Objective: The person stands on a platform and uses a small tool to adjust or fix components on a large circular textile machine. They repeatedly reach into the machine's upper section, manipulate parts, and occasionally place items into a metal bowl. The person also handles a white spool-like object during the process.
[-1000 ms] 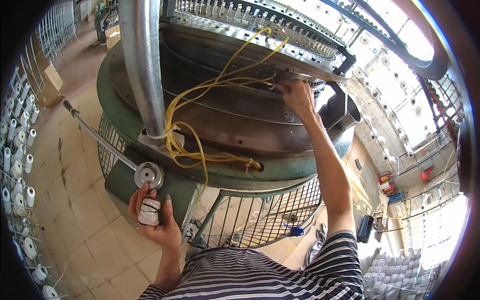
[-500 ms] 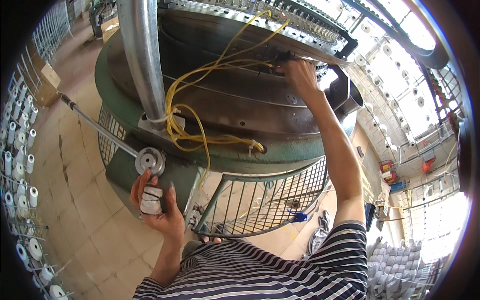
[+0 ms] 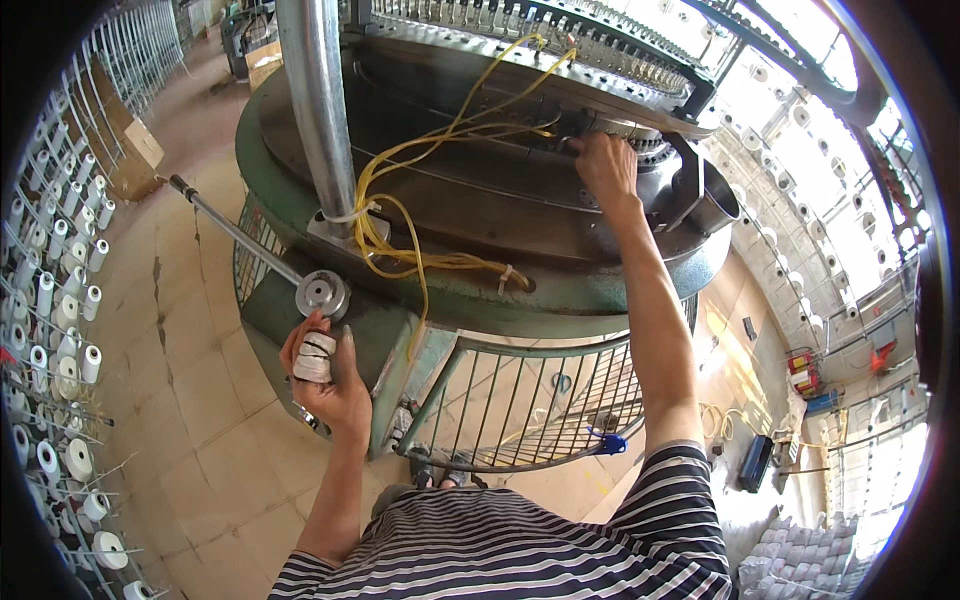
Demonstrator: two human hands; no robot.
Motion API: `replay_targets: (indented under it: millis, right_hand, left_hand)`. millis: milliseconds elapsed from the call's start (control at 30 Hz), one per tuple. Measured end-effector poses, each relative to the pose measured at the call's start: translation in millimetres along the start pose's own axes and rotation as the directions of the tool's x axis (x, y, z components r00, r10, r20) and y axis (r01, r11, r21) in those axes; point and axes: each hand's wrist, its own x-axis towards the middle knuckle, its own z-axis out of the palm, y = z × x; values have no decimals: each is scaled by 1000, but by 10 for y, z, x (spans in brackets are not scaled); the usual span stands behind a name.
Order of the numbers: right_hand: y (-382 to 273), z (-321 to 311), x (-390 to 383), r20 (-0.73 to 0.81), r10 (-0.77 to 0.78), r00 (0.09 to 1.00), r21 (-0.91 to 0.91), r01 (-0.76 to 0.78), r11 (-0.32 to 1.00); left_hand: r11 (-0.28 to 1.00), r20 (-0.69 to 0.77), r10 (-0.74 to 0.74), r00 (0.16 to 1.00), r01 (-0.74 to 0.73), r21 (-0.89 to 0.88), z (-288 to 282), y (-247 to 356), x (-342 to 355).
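Observation:
In my left hand lies a small whitish bundle with dark lines across it; my fingers are closed round it. The fingertips come up beside the round metal hub of a long crank handle. Farther up, my right hand reaches into the circular knitting machine, under its upper ring of metal parts. Its fingers are pressed together near the toothed inner ring, and what they hold, if anything, is too small to make out. Yellow tubes end just left of that hand.
A thick steel post rises at the machine's left. Below the machine is a curved green guard grille with a blue piece on it. A metal cup sits at right. Racks of white yarn cones stand far left.
My view has shifted, so the machine sits slightly lower and to the right. My right hand's fingers have moved a little down from the dark gap. The left hand keeps its bundle.

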Motion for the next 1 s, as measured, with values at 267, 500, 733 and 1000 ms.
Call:
replay_targets:
  millis: [267,500,733,1000]
  right_hand:
    - [-84,19,-42,-84,-18,996,16,20,1000]
    - [-120,36,-44,-112,35,993,3,-35,999]
    - [-15,25,-52,-63,-29,998,58,33,998]
    - [15,53,-29,-35,-50,998,91,53,994]
  left_hand:
    - [999,-14,9,1000,-8,45,7,18,-12]
    - [1000,-42,13,999,-12,13,34,1,-19]
    - [999,-11,33,999,-32,36,30,-28,-30]
    - [999,35,-48,998,49,-18,-8,-9,-30]
